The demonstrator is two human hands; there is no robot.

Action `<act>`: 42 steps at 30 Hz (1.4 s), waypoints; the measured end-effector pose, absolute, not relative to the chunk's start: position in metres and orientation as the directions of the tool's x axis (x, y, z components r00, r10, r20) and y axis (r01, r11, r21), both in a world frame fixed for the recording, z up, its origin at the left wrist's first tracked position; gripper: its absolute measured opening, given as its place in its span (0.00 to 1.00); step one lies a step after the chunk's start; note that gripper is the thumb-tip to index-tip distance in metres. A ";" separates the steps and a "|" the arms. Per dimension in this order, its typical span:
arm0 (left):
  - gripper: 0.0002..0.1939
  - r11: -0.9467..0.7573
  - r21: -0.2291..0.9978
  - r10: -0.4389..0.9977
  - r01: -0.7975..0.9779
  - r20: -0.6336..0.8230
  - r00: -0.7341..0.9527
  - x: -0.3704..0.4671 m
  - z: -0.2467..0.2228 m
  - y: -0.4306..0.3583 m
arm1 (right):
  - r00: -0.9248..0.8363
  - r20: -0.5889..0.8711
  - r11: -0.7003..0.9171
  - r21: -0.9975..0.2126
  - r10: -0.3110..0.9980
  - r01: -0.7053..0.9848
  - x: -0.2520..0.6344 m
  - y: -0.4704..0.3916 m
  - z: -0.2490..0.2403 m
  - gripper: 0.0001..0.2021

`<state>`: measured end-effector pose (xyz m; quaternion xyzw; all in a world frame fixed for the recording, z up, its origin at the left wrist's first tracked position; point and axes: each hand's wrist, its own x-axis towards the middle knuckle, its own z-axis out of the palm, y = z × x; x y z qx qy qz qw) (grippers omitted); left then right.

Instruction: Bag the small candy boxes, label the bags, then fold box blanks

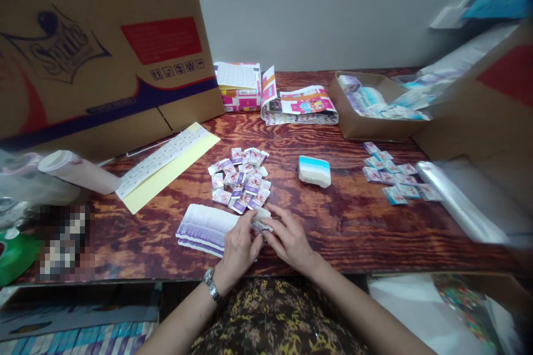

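My left hand (239, 241), with a metal watch on its wrist, and my right hand (290, 237) meet near the table's front edge. Between their fingertips they pinch a small printed carton (261, 224) with a pale flap upward; fingers cover much of it. A fanned row of flat purple-and-white carton blanks (204, 228) lies beside and partly behind my left hand. Just beyond both hands is a loose pile of small folded cartons (245, 177), white and purple with a flower print. Farther right rests a stack of blue-and-white carton blanks (314, 172).
Small blue-and-white cartons (391, 169) lie at right, beside a clear plastic roll (458, 202). Behind them stands an open cardboard box (370, 128). A large Sprite carton (158, 83) blocks the left back. Label sheets (166, 169) and a pale cylinder (79, 172) lie at left.
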<state>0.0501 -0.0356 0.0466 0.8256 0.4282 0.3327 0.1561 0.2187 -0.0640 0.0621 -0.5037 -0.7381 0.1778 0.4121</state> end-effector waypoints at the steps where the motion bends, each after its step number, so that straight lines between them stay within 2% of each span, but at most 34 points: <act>1: 0.23 -0.584 0.550 0.812 0.597 0.408 0.418 0.050 0.046 -0.035 | -0.154 0.403 0.414 -0.706 0.902 0.574 0.217 -0.065 0.063 0.12; 3: 0.19 -0.589 0.556 0.808 0.587 0.379 0.451 0.050 0.046 -0.035 | -0.134 0.304 0.330 -0.807 0.943 0.490 0.215 -0.066 0.065 0.11; 6: 0.19 -0.614 0.532 0.785 0.583 0.335 0.521 0.049 0.046 -0.036 | -0.036 0.107 0.113 -0.956 0.994 0.271 0.212 -0.062 0.069 0.11; 9: 0.23 -0.635 0.495 0.768 0.592 0.331 0.548 0.047 0.046 -0.037 | 0.031 -0.051 -0.053 -0.998 0.998 0.044 0.210 -0.052 0.072 0.13; 11: 0.28 -0.629 0.481 0.776 0.610 0.344 0.529 0.047 0.045 -0.038 | 0.012 -0.092 -0.092 -0.996 0.996 0.019 0.209 -0.048 0.074 0.12; 13: 0.33 -0.610 0.478 0.792 0.632 0.339 0.507 0.048 0.044 -0.039 | 0.014 -0.059 -0.060 -0.989 0.998 0.133 0.208 -0.046 0.078 0.09; 15: 0.35 -0.597 0.476 0.802 0.646 0.317 0.507 0.049 0.043 -0.040 | 0.030 0.058 0.046 -0.946 0.998 0.321 0.205 -0.050 0.083 0.08; 17: 0.35 -0.588 0.480 0.808 0.651 0.304 0.505 0.051 0.043 -0.041 | -0.005 0.182 0.163 -0.873 0.983 0.460 0.201 -0.056 0.087 0.10; 19: 0.36 -0.579 0.494 0.814 0.649 0.301 0.497 0.052 0.043 -0.038 | -0.064 0.233 0.234 -0.836 0.970 0.497 0.198 -0.061 0.088 0.13; 23: 0.37 -0.581 0.497 0.813 0.645 0.315 0.489 0.055 0.052 -0.020 | -0.145 0.200 0.244 -0.865 0.969 0.439 0.204 -0.057 0.080 0.19; 26: 0.40 -0.575 0.455 0.808 0.680 0.446 0.385 0.056 0.070 0.005 | -0.107 0.193 0.221 -0.861 0.975 0.458 0.215 -0.044 0.067 0.23; 28: 0.44 -0.568 0.425 0.782 0.705 0.547 0.300 0.056 0.082 0.017 | -0.127 0.181 0.222 -0.786 0.975 0.578 0.221 -0.038 0.053 0.30; 30: 0.44 -0.576 0.405 0.761 0.710 0.583 0.284 0.053 0.088 0.021 | -0.194 0.146 0.242 -0.647 0.970 0.723 0.222 -0.039 0.038 0.37; 32: 0.39 -0.593 0.404 0.762 0.697 0.561 0.323 0.049 0.085 0.014 | -0.230 0.121 0.259 -0.526 0.966 0.810 0.221 -0.044 0.024 0.40; 34: 0.34 -0.615 0.419 0.769 0.668 0.506 0.390 0.046 0.075 0.001 | -0.217 0.128 0.252 -0.485 0.968 0.837 0.220 -0.049 0.015 0.38; 36: 0.31 -0.646 0.433 0.761 0.629 0.430 0.486 0.045 0.062 -0.016 | -0.184 0.155 0.239 -0.530 0.971 0.814 0.220 -0.052 0.012 0.33; 38: 0.32 -0.674 0.419 0.738 0.609 0.345 0.580 0.046 0.052 -0.030 | -0.131 0.164 0.207 -0.650 0.978 0.732 0.221 -0.052 0.015 0.24; 42: 0.37 -0.663 0.323 0.748 0.675 0.256 0.613 0.052 0.041 -0.046 | -0.067 0.040 0.062 -0.924 0.997 0.377 0.222 -0.049 0.033 0.16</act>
